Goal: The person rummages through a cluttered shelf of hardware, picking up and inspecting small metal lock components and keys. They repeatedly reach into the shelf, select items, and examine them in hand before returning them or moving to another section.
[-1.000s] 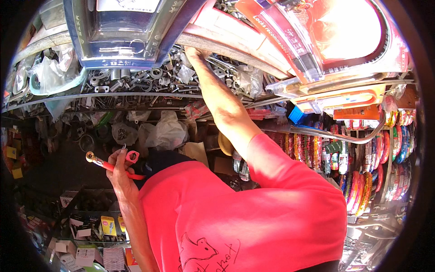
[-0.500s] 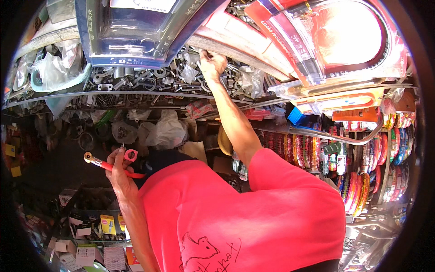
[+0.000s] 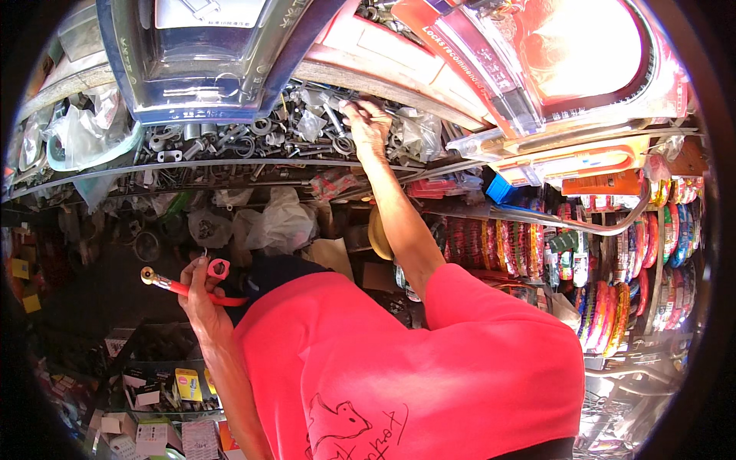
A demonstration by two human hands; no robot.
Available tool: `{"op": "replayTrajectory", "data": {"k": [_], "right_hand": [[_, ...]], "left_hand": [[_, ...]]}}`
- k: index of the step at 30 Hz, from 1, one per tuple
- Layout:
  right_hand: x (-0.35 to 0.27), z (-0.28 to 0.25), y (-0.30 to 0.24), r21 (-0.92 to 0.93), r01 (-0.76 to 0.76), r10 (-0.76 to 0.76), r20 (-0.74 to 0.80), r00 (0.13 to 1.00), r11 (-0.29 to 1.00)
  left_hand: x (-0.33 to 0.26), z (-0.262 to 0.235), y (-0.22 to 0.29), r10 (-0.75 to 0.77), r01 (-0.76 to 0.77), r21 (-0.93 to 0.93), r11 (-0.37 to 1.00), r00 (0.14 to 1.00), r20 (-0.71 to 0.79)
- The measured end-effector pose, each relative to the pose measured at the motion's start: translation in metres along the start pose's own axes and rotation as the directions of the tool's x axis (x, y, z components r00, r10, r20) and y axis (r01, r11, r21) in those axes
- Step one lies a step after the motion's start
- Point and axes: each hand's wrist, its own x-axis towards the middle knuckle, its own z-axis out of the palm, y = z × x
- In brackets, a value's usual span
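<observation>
My left hand, at the left in front of my body, is closed round a red hose with a brass-coloured ring fitting at its end. By the same fingers sits a small pinkish-red part with a round hole. My right hand reaches far forward over a shelf of loose metal hardware. Its fingers are bent and slightly apart above the bolts, rings and small fittings, and I see nothing held in them. A small clear plastic bag lies among the hardware left of that hand.
A large blue-edged blister package overhangs the shelf at the left, and a red lock package at the right. A light-blue basket holds plastic bags. Rows of colourful wrapped coils hang at the right. Small boxes stand lower left.
My right hand has drawn back slightly toward me and its fingers have spread from the hardware. My left hand keeps its hold on the hose. The whole view has shifted a little.
</observation>
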Motion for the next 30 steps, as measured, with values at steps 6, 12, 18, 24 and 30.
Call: {"op": "replayTrajectory", "data": {"k": [6, 12, 18, 24, 30], "right_hand": [[-0.004, 0.001, -0.019, 0.368, -0.445, 0.387, 0.222, 0.895, 0.816], [-0.015, 0.008, -0.041, 0.389, -0.681, 0.589, 0.341, 0.732, 0.621], [0.004, -0.016, -0.03, 0.502, -0.439, 0.474, 0.063, 0.878, 0.746], [0.07, -0.073, 0.055, -0.567, 0.273, -0.348, -0.026, 0.937, 0.777], [0.033, 0.017, -0.022, -0.885, 0.372, 0.193, 0.432, 0.881, 0.281]], "left_hand": [[0.001, 0.001, -0.001, -0.006, 0.006, -0.007, 1.0, 1.0, 0.018], [-0.002, 0.003, 0.0, -0.003, 0.003, -0.012, 1.0, 1.0, -0.006], [-0.001, 0.003, 0.002, -0.005, 0.005, 0.001, 1.0, 1.0, -0.007], [0.001, 0.003, 0.001, -0.015, 0.015, 0.001, 1.0, 1.0, 0.019], [-0.001, 0.002, 0.001, -0.013, 0.013, 0.007, 1.0, 1.0, -0.001]]}}
